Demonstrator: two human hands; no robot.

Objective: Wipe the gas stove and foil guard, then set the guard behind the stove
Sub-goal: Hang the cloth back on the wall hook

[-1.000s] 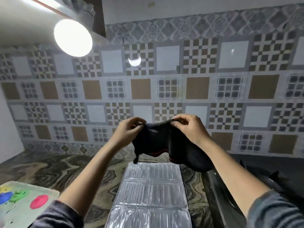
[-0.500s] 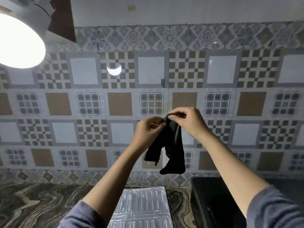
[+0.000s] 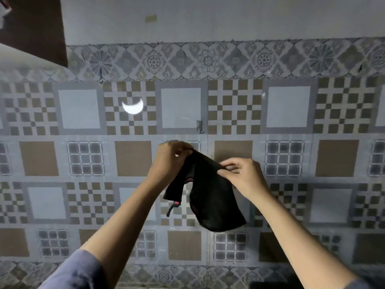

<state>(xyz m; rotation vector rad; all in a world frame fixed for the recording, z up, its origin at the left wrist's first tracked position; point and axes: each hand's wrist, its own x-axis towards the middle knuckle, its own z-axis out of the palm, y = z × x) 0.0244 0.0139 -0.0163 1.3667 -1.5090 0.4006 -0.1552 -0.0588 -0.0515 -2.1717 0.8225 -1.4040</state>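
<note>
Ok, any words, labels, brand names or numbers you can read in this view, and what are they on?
No readable text in this view.
On the black cloth, pinched by the left hand and right hand: pink trim only, no legible tag.
On the wall tiles: patterns only, no writing.
On the small tan patch high on the wall: too blurred to tell.

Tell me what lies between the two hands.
Head view: the cloth, pinched by the left hand and the right hand, hangs between them.
</note>
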